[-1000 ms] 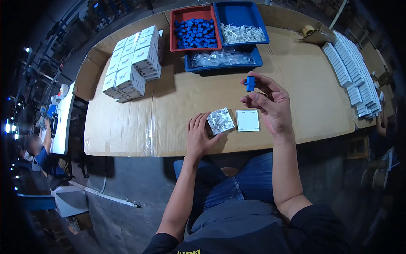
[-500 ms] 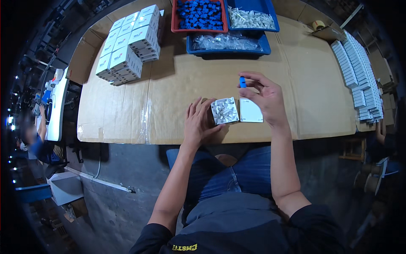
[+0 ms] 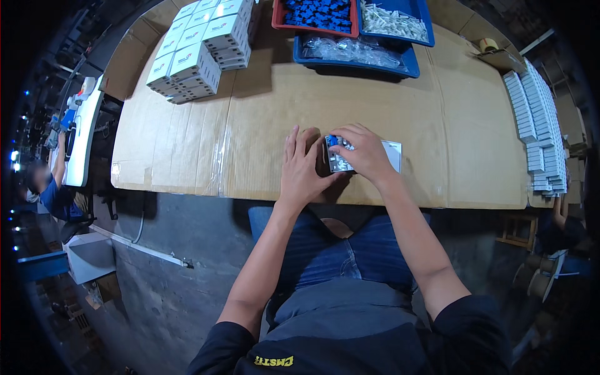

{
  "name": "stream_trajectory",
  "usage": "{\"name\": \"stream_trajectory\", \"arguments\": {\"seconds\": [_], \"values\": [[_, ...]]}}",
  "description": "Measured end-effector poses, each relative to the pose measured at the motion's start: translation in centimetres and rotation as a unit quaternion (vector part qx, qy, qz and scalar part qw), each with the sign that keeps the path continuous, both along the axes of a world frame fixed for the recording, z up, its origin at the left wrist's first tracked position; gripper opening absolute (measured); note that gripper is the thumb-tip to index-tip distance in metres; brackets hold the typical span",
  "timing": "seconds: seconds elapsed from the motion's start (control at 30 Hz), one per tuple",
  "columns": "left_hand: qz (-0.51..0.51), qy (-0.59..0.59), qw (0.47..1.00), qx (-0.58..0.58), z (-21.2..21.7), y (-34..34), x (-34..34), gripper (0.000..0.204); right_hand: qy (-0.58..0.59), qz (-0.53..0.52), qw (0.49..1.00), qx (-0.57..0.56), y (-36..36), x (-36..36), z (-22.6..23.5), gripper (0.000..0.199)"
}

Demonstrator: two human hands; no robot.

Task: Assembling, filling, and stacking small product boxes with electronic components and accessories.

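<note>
now both hands at the small open box point(image 3: 340, 161)

right hand point(image 3: 365, 153) pinches a blue piece point(image 3: 333, 141) into it; left hand point(image 3: 301, 165) lies flat, steadying; lid point(image 3: 392, 154) not yet on.

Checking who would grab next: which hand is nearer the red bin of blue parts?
Left, narrowly. The left hand lies below the red bin; the right hand sits below and farther right.

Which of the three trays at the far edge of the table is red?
The left-hand tray holding blue pieces is the red one. The tray of white parts beside it and the nearer tray of clear bags are both blue.
</note>
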State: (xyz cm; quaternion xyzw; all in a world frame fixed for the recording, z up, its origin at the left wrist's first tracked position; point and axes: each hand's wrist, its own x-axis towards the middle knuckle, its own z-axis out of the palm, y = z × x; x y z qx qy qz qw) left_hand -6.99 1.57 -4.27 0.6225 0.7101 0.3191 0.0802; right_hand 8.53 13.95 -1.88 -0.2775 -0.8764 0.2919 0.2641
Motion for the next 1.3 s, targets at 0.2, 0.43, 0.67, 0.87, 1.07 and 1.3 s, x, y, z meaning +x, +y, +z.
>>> {"name": "stream_trajectory", "arguments": {"seconds": [0.2, 0.43, 0.67, 0.87, 1.07, 1.3], "values": [[-0.018, -0.009, 1.000, 0.006, -0.2, 0.2, -0.2, 0.085, -0.009, 0.016, 1.000, 0.024, 0.2, 0.0, 0.2, 0.027], [-0.017, -0.008, 1.000, 0.007, -0.2, 0.2, -0.1, 0.083, -0.011, 0.049, 0.999, 0.008, 1.2, 0.4, -0.3, 0.026], [-0.020, 0.000, 1.000, 0.002, -0.1, 0.3, -0.2, 0.084, 0.007, 0.070, 0.997, 0.022, 1.6, 0.8, -0.9, 0.026], [-0.020, -0.004, 1.000, -0.005, 0.2, 0.6, -0.1, 0.085, 0.024, 0.066, 0.998, -0.007, 1.8, 0.9, -1.1, 0.026], [-0.010, -0.017, 1.000, -0.016, 0.5, 0.7, -0.4, 0.085, -0.006, 0.065, 0.998, -0.002, 1.8, 0.8, -1.3, 0.027], [-0.009, -0.008, 1.000, -0.028, 0.8, 1.1, -0.2, 0.083, -0.182, 0.052, 0.967, 0.168, -0.7, 1.8, -0.2, 0.039]]}}
